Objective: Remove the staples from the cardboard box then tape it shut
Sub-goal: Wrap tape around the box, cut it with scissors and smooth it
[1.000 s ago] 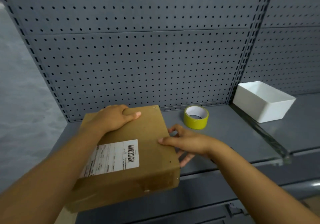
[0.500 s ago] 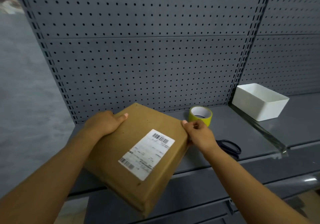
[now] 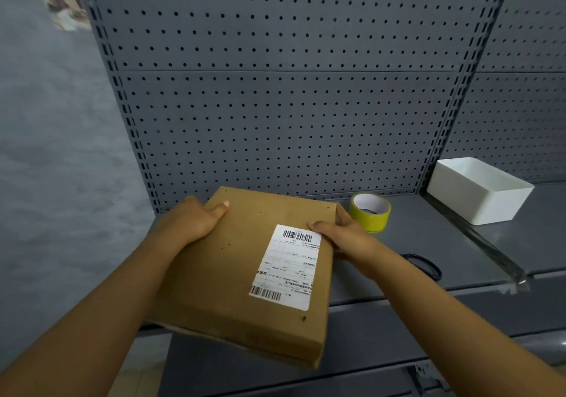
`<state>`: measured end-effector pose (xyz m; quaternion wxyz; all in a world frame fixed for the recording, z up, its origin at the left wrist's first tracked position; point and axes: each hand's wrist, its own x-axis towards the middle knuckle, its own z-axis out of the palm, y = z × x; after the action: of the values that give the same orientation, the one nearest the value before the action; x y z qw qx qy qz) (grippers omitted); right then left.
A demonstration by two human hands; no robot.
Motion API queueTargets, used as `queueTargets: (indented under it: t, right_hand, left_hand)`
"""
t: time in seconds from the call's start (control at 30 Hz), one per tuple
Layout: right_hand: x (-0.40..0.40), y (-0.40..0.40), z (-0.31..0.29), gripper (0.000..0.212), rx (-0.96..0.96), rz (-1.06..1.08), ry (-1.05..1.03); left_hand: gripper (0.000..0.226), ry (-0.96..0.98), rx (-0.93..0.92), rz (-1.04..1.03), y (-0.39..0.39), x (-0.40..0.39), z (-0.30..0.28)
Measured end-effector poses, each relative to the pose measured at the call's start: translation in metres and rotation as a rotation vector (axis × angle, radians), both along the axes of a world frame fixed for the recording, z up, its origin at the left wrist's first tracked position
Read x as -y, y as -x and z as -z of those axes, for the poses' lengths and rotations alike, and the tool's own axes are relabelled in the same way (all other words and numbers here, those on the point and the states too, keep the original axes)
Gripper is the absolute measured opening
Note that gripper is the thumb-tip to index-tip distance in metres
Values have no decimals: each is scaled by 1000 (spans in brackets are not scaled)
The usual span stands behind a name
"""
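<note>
Cardboard box (image 3: 232, 274) sits label-up on the grey shelf (image 3: 428, 243), near edge hanging over the front. Left hand (image 3: 196, 222) grips its far left corner, thumb on top; right hand (image 3: 343, 234) holds the right edge, thumb by the shipping label (image 3: 286, 266). Yellow tape roll (image 3: 370, 212) just beyond, black scissors (image 3: 424, 266) right, white bin (image 3: 477, 189) further off.

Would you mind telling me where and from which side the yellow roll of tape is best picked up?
The yellow roll of tape lies flat on the grey metal shelf with its open white core facing up. Probably come from above with the right hand, which is nearest: one of its fingers into the core, thumb on the outer yellow wall, pinching the ring's near side.
</note>
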<state>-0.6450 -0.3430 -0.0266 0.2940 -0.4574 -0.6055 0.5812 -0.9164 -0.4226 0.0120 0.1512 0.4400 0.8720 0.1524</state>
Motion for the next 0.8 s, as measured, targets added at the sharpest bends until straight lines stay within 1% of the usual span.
queueTargets:
  t: [0.07,0.13,0.27,0.3,0.37,0.47,0.53,0.6,0.67,0.73,0.8]
  right_hand:
    - [-5,3,-4,57,-7,-3,-19]
    - [-9,6,-8,45,-25,13,-48]
    - [-18,10,-10,29,-22,18,-78]
    - [-20,12,-10,28,-10,11,-84]
    - [-23,16,-7,27,27,-15,-103]
    - [-28,21,-7,37,63,-66,-116]
    - [-34,23,-7,48,84,-94,-113]
    - [-41,23,-7,61,109,-108,-101]
    - [-47,22,-5,69,125,-112,-96]
    - [-48,22,0,71,124,-108,-104]
    - [-47,21,1,71,133,-103,-118]
  left_hand:
    - [94,-11,52,-18,3,3,0]
    - [97,-13,43,-41,1,4,1]
    - [89,15,50,-23,-12,6,4]
    - [86,15,27,-14,-15,7,5]
    - [82,-16,-81,6,-22,6,5]
    - [76,-123,-263,116,-32,-2,7]
    - [69,-141,-317,252,-43,-13,9]
    - [64,-128,-267,378,-60,-25,8]
    - [63,-122,-159,436,-76,-38,8]
    - [62,-121,-119,447,-85,-54,8]
    - [61,-115,-144,434,-89,-69,12]
